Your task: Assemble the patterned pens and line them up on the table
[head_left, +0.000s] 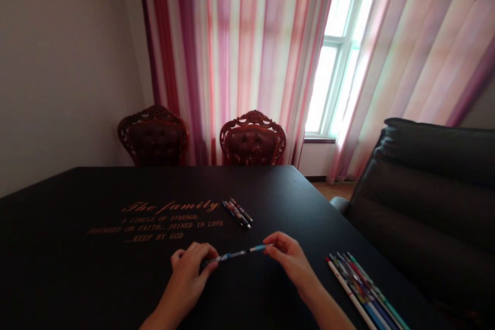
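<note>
- At your near right, a row of pens (361, 289) lies on the black worktop (96, 289), beside your right forearm.
- Your left hand (192, 268) pinches one end of a slim pen (235, 254), fingers closed on it.
- Your right hand (288, 258) pinches its other end; the pen spans the gap above the worktop.
- Beyond, a smaller pen group (236, 213) lies beside gold lettering (172, 207).
- Two carved chairs (253, 144) stand behind.

Two bare hands (189, 268), one blue-and-white pen (237, 253), at least three dark patterned pens (235, 213), at least four multicoloured pens (365, 289), two carved red-brown chairs (253, 143) and one black table (247, 294) showed.
</note>
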Tool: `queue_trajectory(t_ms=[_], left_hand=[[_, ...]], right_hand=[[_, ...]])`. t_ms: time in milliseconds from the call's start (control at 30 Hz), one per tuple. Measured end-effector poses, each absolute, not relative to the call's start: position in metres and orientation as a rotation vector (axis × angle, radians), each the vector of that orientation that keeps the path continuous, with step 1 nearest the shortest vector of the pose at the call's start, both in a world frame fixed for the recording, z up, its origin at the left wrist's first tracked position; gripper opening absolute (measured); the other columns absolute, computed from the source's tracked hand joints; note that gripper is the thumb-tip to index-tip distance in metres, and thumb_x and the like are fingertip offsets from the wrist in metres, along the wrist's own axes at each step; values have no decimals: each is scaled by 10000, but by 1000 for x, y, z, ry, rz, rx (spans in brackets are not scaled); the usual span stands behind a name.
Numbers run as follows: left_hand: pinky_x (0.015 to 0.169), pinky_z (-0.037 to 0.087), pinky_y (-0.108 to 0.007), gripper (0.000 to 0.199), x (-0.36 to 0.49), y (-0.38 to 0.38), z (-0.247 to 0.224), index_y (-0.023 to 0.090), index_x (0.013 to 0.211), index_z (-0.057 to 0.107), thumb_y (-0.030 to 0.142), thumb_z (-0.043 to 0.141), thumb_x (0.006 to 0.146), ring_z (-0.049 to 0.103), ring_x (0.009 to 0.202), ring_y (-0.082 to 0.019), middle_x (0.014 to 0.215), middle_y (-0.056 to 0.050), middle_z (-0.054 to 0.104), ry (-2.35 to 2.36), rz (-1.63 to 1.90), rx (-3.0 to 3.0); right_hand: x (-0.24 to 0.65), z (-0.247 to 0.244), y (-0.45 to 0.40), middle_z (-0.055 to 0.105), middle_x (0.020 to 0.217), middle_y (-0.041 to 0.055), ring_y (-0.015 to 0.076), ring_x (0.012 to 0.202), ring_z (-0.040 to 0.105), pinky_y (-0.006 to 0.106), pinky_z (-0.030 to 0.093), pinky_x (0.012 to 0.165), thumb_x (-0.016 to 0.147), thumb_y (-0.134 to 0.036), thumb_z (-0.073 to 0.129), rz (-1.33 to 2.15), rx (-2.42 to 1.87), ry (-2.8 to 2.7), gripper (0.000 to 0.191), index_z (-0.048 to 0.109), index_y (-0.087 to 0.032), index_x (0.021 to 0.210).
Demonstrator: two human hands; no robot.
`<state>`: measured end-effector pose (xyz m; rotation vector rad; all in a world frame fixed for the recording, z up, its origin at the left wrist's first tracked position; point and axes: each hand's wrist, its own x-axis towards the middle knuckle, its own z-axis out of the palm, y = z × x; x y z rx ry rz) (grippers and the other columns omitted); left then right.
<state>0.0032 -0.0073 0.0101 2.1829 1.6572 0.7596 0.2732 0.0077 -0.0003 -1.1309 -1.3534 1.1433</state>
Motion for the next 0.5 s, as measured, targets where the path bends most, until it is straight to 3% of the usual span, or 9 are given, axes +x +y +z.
queue_trajectory(t_ms=[500], left_hand=[[936,246,-462,71,5,-7,9,302,872,639,327,577,849,605,914,-233,900,24,684,1611,783,2107]], right_hand=[[271,5,3,714,777,27,194,778,639,289,452,726,749,-395,730,1153,-1111,-1352,244,697,-179,859]])
